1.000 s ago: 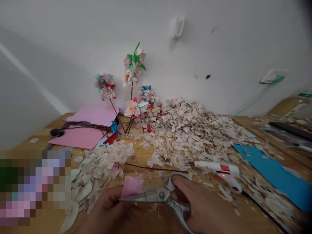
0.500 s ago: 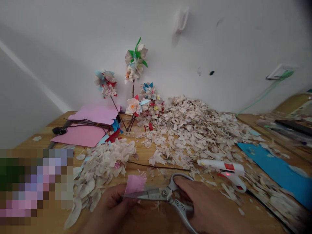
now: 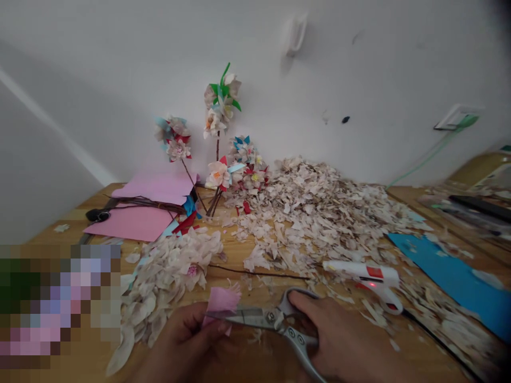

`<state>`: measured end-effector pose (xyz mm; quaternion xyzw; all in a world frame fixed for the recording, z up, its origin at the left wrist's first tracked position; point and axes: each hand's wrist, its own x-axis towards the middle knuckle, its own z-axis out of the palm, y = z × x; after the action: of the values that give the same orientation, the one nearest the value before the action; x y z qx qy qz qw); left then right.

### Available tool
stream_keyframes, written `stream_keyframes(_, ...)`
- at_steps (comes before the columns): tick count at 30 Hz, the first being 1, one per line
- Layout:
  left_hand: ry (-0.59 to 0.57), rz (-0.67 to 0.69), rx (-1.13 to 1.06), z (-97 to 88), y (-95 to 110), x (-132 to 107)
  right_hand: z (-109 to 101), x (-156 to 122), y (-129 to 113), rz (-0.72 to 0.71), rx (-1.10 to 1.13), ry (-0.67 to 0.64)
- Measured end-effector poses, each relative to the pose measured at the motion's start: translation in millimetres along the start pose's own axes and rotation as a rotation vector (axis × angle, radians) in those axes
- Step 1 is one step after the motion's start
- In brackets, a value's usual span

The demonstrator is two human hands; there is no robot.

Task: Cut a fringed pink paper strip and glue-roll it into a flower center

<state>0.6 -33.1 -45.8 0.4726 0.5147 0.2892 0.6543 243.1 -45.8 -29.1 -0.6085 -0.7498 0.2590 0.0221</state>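
A small strip of pink paper (image 3: pixel 222 299) with a fringed right edge is pinched between the thumb and fingers of my left hand (image 3: pixel 190 332). My right hand (image 3: pixel 333 330) grips the handles of the metal scissors (image 3: pixel 255 318), whose blades point left and lie across the pink paper by my left thumb. Just beyond it, a flower of dried petals with a pink centre (image 3: pixel 192 271) rests on the table, its thin twig (image 3: pixel 259 274) stretching right. Loose pale petals (image 3: pixel 146 303) are heaped to the left of it.
A white glue gun (image 3: pixel 361 271) with a lit red light lies right of the scissors, its black cord trailing away. Behind is a large petal pile (image 3: pixel 319 197). Finished flowers (image 3: pixel 219 173) stand on twigs near the wall. Pink sheets (image 3: pixel 131 221) and a blue sheet (image 3: pixel 451 276) lie at the sides.
The scissors have shifted slightly right relative to the pink paper, and more of the paper shows below the blades. Both hands stay in nearly the same place.
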Motion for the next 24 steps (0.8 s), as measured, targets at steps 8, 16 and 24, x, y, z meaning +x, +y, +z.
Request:
stream_keyframes(8, -0.056, -0.014, 0.000, -2.3, -1, 1, 5, 0, 9, 0.061, -0.046, 0.000)
stream_keyframes(16, 0.003, 0.105, 0.077, -3.5, 1, 0, 0, -1, 5, -0.044, -0.028, 0.016)
stream_keyframes(24, 0.023, 0.115, 0.103, -3.4, 1, -1, -1, -3, -2, -0.015, -0.005, -0.005)
